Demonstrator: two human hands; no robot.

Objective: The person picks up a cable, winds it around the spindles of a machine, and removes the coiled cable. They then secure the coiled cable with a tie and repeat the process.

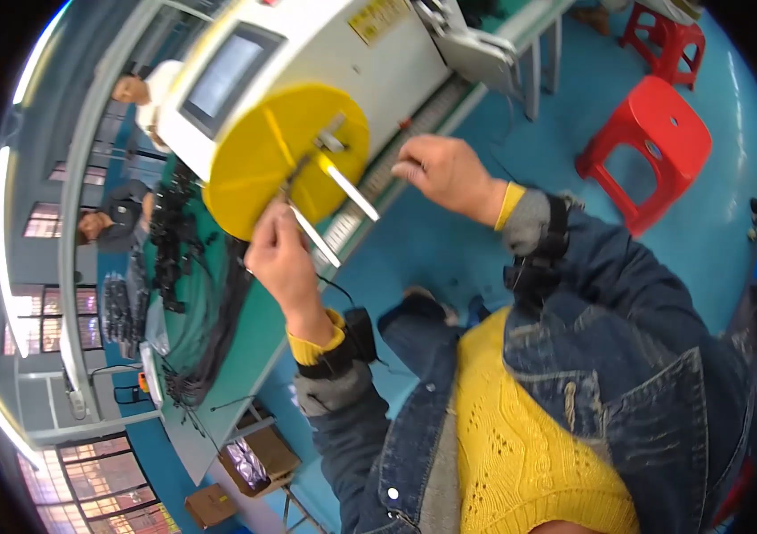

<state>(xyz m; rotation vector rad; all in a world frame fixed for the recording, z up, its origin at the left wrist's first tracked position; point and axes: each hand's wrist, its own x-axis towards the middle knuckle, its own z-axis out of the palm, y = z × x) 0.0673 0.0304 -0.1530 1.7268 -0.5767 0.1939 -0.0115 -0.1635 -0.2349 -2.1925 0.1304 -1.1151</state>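
A round yellow disc (249, 165) stands on the side of a white machine (387, 84). Two pale metal rods stick out from it: one rod (352, 191) nearer my right hand, the other rod (318, 238) beside my left fingertips. My left hand (280, 267) is closed in a pinch at the disc's lower edge. A thin dark strand (298, 171) runs from near those fingertips toward the disc's centre; whether the pinch holds it cannot be seen. My right hand (454, 176) is raised right of the disc with curled fingers, touching neither rod. Anything inside its grip is hidden.
The machine carries a screen (231, 76) and stands on a long green bench (245, 378). Bundles of black cables (218, 334) lie there. Red stools (663, 133) stand on the blue floor at right. Two people (116, 227) are beyond the bench. Cardboard boxes (209, 505) sit below.
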